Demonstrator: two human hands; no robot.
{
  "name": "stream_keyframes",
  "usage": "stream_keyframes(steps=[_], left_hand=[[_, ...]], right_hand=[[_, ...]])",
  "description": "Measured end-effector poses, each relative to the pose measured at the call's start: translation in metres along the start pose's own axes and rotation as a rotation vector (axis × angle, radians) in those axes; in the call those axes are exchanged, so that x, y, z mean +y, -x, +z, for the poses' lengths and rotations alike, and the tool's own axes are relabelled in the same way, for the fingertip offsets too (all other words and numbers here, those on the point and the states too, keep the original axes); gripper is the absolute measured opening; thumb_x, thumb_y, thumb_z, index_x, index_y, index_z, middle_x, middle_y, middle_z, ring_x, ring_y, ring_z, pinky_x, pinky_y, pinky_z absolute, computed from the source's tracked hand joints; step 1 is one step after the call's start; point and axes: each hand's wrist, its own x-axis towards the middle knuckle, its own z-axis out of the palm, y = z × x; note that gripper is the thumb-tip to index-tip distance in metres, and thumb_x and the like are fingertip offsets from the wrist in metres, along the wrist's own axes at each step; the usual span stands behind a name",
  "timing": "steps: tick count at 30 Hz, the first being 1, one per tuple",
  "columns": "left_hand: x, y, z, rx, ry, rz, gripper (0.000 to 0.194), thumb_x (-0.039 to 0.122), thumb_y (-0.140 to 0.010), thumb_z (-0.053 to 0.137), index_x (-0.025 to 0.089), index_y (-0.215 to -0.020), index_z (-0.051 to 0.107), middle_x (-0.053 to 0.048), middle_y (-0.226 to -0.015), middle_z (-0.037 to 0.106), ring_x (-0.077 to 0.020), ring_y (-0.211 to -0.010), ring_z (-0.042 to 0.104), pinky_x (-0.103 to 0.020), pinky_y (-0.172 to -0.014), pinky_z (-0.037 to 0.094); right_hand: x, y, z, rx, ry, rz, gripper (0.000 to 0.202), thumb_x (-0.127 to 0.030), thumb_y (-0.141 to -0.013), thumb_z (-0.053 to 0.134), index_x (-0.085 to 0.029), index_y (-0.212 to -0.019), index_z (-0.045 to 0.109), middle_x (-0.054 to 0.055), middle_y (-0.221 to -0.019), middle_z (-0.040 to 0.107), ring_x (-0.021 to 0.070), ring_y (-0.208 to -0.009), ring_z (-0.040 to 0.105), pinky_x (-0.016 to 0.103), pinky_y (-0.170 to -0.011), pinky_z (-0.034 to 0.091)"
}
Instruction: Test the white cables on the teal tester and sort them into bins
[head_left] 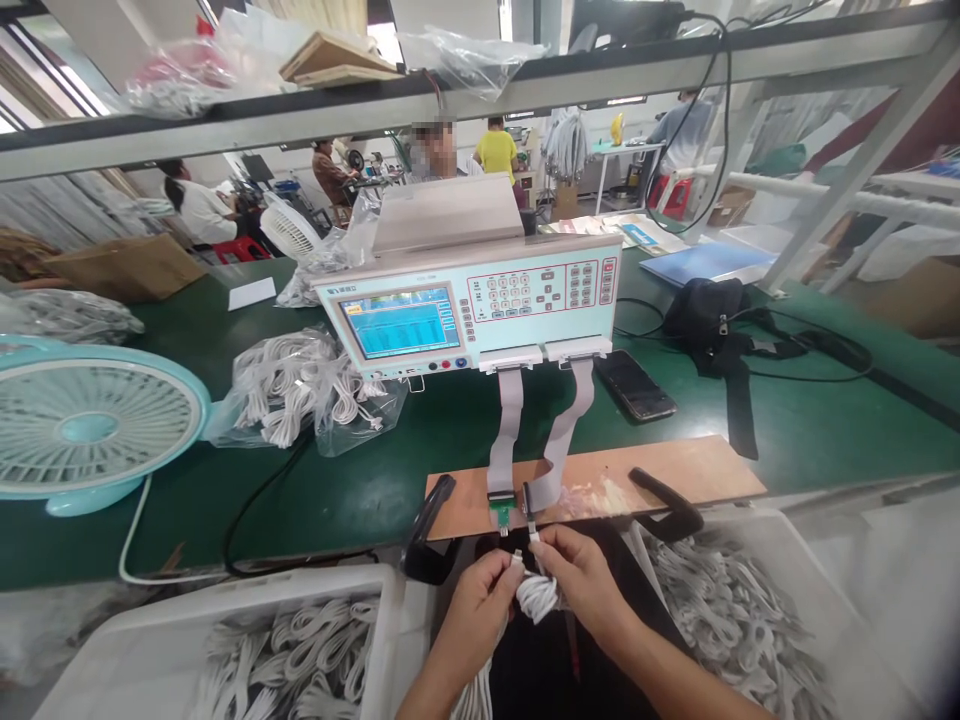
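My left hand [486, 592] pinches the small plug of a white cable near the wooden board's front edge. My right hand [574, 565] is closed on a white plug [534, 540] at the end of the right grey ribbon's connector. A coiled white cable bundle [538, 597] hangs between both hands. Left of that plug, a small green circuit board [503, 516] sits at the end of the left grey ribbon cable [507, 430]. Both ribbons run up to a tester [480, 300] with a lit blue screen. The wooden board [600, 490] lies along the table edge.
Black clamp handles [429, 525] flank the board. White bins of cables stand at the left [386, 600] and right [810, 580]. A fan [90, 428], bagged cables [281, 385], a phone [635, 385] and a black bag [701, 315] lie on the green table. Several people are in the background.
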Motion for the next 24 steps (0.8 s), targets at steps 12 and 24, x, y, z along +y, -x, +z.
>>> stream_keyframes(steps=[12, 24], left_hand=[[-0.015, -0.009, 0.005, 0.259, 0.152, 0.078, 0.030, 0.036, -0.083, 0.052, 0.015, -0.062, 0.059, 0.001, -0.064, 0.050, -0.0119, -0.063, 0.044, -0.021, -0.060, 0.038], [-0.018, -0.011, 0.025, 0.475, 0.282, -0.008, 0.046, 0.059, -0.070, 0.059, 0.014, -0.057, 0.061, 0.001, -0.054, 0.053, -0.0125, -0.054, 0.044, -0.021, -0.053, 0.035]], right_hand=[[0.007, -0.002, 0.009, 0.055, -0.323, 0.200, 0.037, -0.047, -0.062, 0.074, -0.014, -0.061, 0.056, -0.003, -0.054, 0.049, 0.0096, -0.049, 0.039, 0.022, -0.051, 0.033], [0.014, -0.004, 0.006, 0.008, -0.237, 0.148, 0.038, -0.050, -0.064, 0.073, -0.013, -0.067, 0.065, -0.001, -0.057, 0.053, 0.0123, -0.053, 0.044, 0.023, -0.054, 0.037]])
